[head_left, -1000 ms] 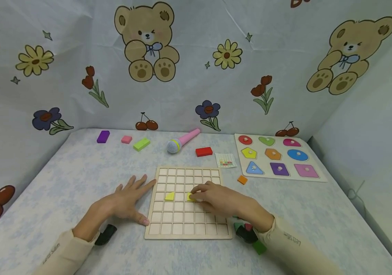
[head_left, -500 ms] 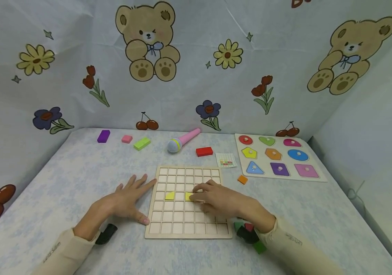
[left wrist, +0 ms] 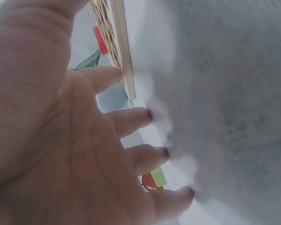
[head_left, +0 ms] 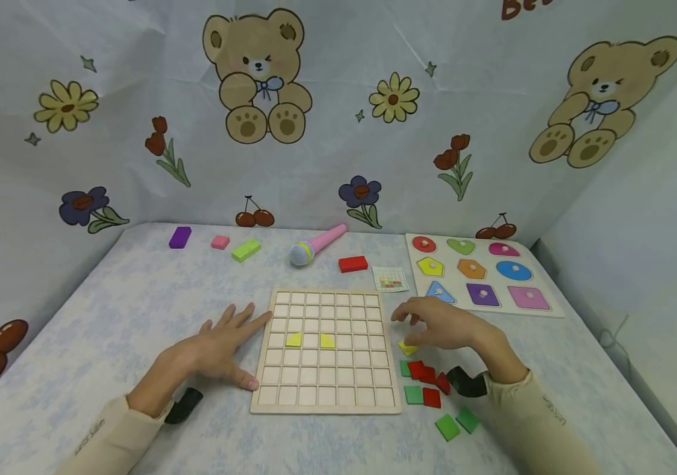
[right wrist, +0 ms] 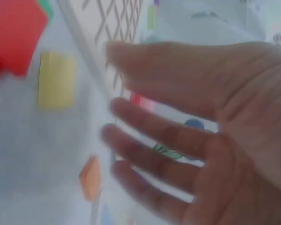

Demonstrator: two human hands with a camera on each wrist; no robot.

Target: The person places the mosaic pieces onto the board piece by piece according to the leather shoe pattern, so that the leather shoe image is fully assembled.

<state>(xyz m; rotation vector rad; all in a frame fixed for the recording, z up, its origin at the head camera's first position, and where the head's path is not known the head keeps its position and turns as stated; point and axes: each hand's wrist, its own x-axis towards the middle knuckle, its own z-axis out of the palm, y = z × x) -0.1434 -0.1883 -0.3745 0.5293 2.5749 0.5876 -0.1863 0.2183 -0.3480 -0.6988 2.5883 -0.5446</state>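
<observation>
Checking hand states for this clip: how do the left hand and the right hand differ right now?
The left hand lies flat on the table, fingers spread, its fingertips at the left edge of the grid board; the right hand hovers above the table, right of the board. The left hand has no loose pieces near it; the right hand is over a yellow tile, close to red tiles. Both are open and hold nothing.

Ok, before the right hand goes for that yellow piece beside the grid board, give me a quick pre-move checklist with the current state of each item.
1. Right hand empty, fingers relaxed: ok.
2. Yellow piece lying free on the table, under the right hand: ok.
3. Left hand flat against the grid board edge: ok.
4. Two yellow pieces seated in the board: ok.
5. Red pieces apart from the yellow piece: cannot tell.
</observation>
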